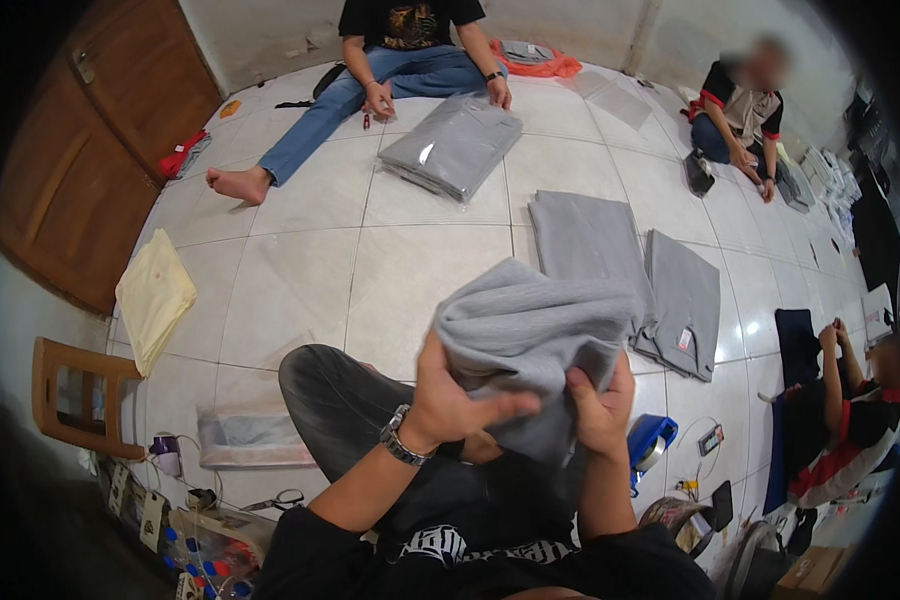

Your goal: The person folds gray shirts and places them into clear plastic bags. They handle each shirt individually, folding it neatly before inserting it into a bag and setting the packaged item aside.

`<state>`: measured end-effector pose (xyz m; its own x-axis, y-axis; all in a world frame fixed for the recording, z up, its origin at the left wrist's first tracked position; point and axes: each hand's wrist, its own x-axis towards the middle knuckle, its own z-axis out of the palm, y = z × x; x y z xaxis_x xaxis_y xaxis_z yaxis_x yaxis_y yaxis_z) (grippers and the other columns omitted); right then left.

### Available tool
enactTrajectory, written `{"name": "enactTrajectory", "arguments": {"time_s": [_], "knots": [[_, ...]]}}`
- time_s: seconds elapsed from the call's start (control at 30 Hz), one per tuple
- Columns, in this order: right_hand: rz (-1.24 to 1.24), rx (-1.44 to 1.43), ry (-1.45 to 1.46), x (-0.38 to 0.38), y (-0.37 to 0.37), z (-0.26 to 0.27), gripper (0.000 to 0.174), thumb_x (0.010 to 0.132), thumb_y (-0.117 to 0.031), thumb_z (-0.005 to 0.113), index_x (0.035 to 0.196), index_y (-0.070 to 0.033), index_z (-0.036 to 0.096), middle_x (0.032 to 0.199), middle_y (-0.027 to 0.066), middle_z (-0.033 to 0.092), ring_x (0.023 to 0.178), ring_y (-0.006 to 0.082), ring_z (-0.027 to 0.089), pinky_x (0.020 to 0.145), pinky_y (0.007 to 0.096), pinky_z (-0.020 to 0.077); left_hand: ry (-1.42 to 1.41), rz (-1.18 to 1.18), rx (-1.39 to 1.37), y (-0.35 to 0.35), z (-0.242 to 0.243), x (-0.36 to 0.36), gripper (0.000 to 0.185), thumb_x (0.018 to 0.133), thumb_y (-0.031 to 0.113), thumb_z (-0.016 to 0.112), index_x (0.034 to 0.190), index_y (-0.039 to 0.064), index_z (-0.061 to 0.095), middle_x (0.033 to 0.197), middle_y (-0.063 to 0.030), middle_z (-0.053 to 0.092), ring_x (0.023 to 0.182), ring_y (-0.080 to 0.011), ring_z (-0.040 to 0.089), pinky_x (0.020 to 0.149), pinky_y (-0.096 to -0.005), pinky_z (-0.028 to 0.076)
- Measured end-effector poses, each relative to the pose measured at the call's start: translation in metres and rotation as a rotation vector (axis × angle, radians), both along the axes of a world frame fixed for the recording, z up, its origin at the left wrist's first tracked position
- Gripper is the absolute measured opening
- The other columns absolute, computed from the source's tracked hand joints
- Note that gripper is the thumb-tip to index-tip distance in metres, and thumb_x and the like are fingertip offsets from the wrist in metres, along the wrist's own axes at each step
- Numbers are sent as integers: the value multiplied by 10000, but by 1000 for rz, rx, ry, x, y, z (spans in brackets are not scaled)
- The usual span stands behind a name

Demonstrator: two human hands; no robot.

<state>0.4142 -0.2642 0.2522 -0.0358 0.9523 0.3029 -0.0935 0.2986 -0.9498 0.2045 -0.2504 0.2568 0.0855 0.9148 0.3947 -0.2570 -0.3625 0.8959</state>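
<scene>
A loosely bunched grey garment (536,322) hangs above my lap, held up between both hands. My left hand (461,397) supports its left side, with the thumb stretched across the front of the cloth. On the other side, my right hand (602,401) pinches the fabric between thumb and fingers. Just beyond it, a folded grey garment (585,232) lies on the tiles. Beside that one is another folded grey garment (686,300) bearing a small red-and-white label.
Across from me a seated person (412,67) touches a plastic-wrapped grey stack (457,146). More people sit at right. A yellow folded cloth (156,300) and a brown plastic stool (82,397) are at left. Scissors (276,501) and a blue tape dispenser (651,450) lie near my legs.
</scene>
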Motion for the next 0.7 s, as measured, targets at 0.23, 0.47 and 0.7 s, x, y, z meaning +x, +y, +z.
{"name": "enactTrajectory", "arguments": {"time_s": [0.23, 0.47, 0.7], "knots": [[-251, -155, 143, 52, -7, -5, 564, 986, -120, 671, 1474, 72, 465, 1434, 158, 559, 1296, 236, 539, 1128, 360, 380, 190, -592, -333, -49, -140, 56, 1015, 755, 279, 953, 1534, -7, 368, 1466, -135, 543, 1379, -204, 485, 1172, -379, 379], [-266, -657, 94, 163, -21, -155, 534, 1018, -171, 622, 1475, 56, 464, 1370, 162, 616, 1221, 262, 608, 1079, 365, 448, -210, -753, -823, -116, -165, 110, 884, 845, 214, 872, 1525, -34, 365, 1436, -148, 563, 1359, -207, 506, 1146, -369, 417], [-200, -661, 278, 154, -11, -146, 549, 1024, -240, 627, 1472, 32, 462, 1348, 150, 639, 1160, 262, 659, 1017, 381, 525, -150, -621, -809, -133, -133, 111, 870, 862, 217, 851, 1530, -36, 353, 1461, -155, 533, 1324, -220, 530, 1136, -364, 425]]}}
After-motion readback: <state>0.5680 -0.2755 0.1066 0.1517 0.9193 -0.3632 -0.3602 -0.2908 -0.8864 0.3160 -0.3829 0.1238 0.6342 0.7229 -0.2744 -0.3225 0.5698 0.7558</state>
